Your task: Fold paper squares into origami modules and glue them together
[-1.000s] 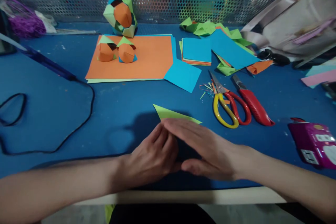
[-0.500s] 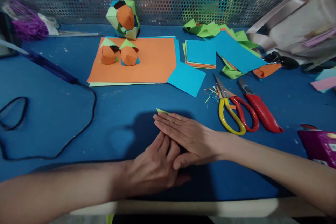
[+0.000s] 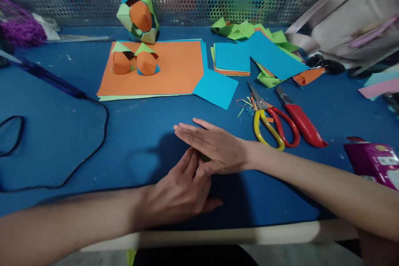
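Observation:
Near the front of the blue tabletop my two hands meet. Fingers curled, my left hand (image 3: 183, 191) is closed at a small piece of green paper (image 3: 204, 157), of which only a dark sliver shows. Over it lies my right hand (image 3: 215, 145), its fingers stretched out and the little finger lifted apart. Most of the paper is hidden under the hands. Beyond them, a loose blue paper square (image 3: 216, 88) overlaps a stack of orange sheets (image 3: 181, 66).
Red-and-yellow scissors (image 3: 269, 124) and a red utility knife (image 3: 301, 120) lie to the right by paper scraps. Behind are a stack of blue squares (image 3: 232, 57), folded green pieces (image 3: 241, 30) and a paper ball (image 3: 140, 18). A corded blue tool (image 3: 52, 79) lies left.
The green tip that stuck out past my right fingertips is no longer visible. My right hand has shifted slightly up and left, its fingers more spread. The whole view has shifted a little.

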Demonstrator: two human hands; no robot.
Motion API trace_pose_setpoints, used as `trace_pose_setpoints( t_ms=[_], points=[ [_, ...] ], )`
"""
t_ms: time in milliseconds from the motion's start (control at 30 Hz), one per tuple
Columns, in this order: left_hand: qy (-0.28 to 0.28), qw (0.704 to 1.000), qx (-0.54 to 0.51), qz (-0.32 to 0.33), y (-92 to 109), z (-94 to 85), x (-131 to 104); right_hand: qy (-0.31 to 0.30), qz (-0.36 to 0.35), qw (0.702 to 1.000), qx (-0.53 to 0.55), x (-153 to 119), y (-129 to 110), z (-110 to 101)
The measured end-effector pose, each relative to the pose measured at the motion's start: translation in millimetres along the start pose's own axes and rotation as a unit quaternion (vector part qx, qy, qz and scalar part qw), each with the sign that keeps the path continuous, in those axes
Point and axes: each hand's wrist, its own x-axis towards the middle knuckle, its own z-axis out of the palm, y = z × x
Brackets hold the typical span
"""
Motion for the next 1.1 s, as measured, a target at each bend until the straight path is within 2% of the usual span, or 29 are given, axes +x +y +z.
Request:
trace_pose_setpoints(
  t_ms=[167,333,400,533,633,767,933,1100],
  points=[
    [0.005,1.000,-0.012,0.023,-2,-1.9,1,0.030,0.013,0.999,0.014,3,2,-3],
    [0.009,1.000,0.021,-0.007,0,1.0,0,0.050,0.086,0.992,0.082,4,8,-19],
    [0.011,1.000,0.014,-0.005,0,1.4,0,0.074,0.088,0.990,0.084,-1,2,-22],
    [0.034,0.999,-0.026,-0.008,-1,0.2,3,0.079,0.021,0.996,0.029,-14,-21,-10],
    [0.048,0.998,-0.039,-0.015,-1,-0.5,5,0.069,0.034,0.997,-0.011,-21,-30,8],
    [0.039,0.999,-0.038,-0.004,-3,0.4,4,0.060,0.055,0.994,-0.072,-29,-25,20],
    [0.038,0.999,-0.001,0.007,-5,1.4,2,0.040,0.083,0.983,-0.158,-49,-18,18],
    [0.032,0.999,-0.011,0.002,-5,0.5,0,0.027,0.122,0.971,-0.205,-71,-19,7]
  ],
)
